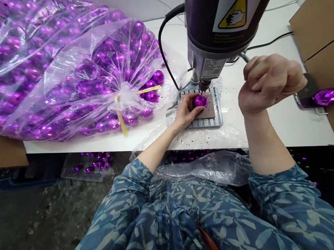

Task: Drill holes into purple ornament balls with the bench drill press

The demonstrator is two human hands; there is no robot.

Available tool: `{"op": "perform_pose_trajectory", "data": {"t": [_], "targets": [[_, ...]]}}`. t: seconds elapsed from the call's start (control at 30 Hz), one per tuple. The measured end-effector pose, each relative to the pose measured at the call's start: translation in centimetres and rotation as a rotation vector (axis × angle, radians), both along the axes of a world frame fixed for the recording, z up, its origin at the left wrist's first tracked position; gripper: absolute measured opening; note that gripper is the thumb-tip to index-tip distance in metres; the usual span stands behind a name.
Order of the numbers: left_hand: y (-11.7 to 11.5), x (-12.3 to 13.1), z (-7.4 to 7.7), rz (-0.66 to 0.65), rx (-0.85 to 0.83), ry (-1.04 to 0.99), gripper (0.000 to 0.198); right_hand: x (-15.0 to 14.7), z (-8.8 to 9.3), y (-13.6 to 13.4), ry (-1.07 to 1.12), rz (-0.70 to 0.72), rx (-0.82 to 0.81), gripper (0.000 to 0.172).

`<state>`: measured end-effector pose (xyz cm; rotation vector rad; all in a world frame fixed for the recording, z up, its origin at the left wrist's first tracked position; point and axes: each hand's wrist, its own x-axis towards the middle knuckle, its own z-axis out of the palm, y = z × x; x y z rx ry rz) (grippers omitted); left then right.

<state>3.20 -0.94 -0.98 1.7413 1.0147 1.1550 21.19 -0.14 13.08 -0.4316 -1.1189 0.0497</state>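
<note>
My left hand (185, 113) is closed around a shiny purple ball (200, 101), holding it on a brown pad (210, 110) on the metal base plate (218, 113) of a bench drill (219, 14). The drill's bit (202, 89) points down onto the top of the ball. My right hand (268, 81) is curled into a fist around the drill's lever (244, 57), only a short stub of which shows above the fingers.
A big clear plastic bag (47, 71) full of purple balls, tied with yellow tape, fills the left of the white table (279, 126). A cardboard box (333, 68) stands at right, with another purple ball (327, 96) and a phone beside it. More plastic lies on my lap.
</note>
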Motion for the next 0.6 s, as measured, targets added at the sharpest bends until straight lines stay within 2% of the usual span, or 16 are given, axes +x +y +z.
{"op": "perform_pose_trajectory", "data": {"t": [0.07, 0.13, 0.2, 0.27, 0.37, 0.43, 0.5, 0.6], "targets": [[-0.1, 0.0, 0.1, 0.006, -0.004, -0.001, 0.054, -0.2, -0.3, -0.2, -0.013, -0.003, 0.012, 0.051], [-0.2, 0.0, 0.3, 0.011, -0.003, 0.004, 0.054, -0.7, 0.5, -0.6, -0.003, -0.007, 0.011, 0.057], [-0.3, 0.0, 0.4, 0.015, 0.001, 0.016, 0.054, -1.3, 2.5, -0.9, 0.021, -0.008, -0.006, 0.070], [-0.4, 0.0, 0.5, 0.014, 0.004, 0.023, 0.055, -2.0, 5.4, -1.0, 0.026, 0.004, -0.043, 0.073], [-0.5, 0.0, 0.6, 0.011, 0.008, 0.019, 0.057, -2.3, 9.8, -0.5, -0.039, 0.039, -0.190, 0.073], [-0.6, 0.0, 0.5, 0.013, 0.011, 0.005, 0.058, -2.2, 11.8, 0.0, -0.067, 0.054, -0.325, 0.078], [-0.6, 0.2, 0.4, 0.017, 0.011, -0.009, 0.058, -2.0, 12.9, 0.5, -0.094, 0.076, -0.407, 0.080], [-0.7, 0.3, 0.2, 0.028, 0.013, -0.042, 0.058, -1.6, 13.1, 1.0, -0.127, 0.096, -0.437, 0.079]]}}
